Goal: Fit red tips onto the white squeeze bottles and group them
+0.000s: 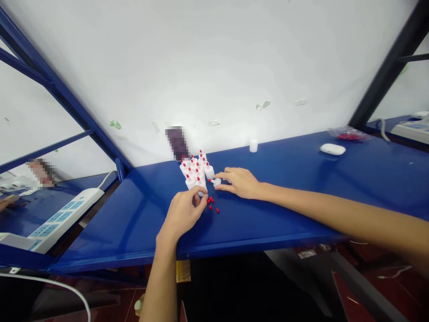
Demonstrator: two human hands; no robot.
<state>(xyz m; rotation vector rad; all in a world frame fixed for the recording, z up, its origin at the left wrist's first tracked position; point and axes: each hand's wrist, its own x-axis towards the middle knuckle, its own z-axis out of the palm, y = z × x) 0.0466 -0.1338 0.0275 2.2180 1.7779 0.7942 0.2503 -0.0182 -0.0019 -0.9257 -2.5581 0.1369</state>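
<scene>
My right hand [240, 182] reaches in from the right, fingers curved around a small white nozzle top [217, 182] with a red tip pointing left. It lies low by the table surface. My left hand [184, 210] has thumb and forefinger pinched together, just in front of the nearest bottle; what is between the fingertips, if anything, is too small to make out. Behind it, several white squeeze bottles [190, 181] with red-tipped nozzles stand upright in a tight group. Several loose red tip caps [217, 210] lie on the table right of my left fingertips.
The blue table [268, 214] meets a white wall at the back. A white cylindrical container [254, 146] stands near the wall. On the right are a white oval case [333, 149] and a plastic bag with red pieces [350, 134]. A power strip [63, 219] lies left.
</scene>
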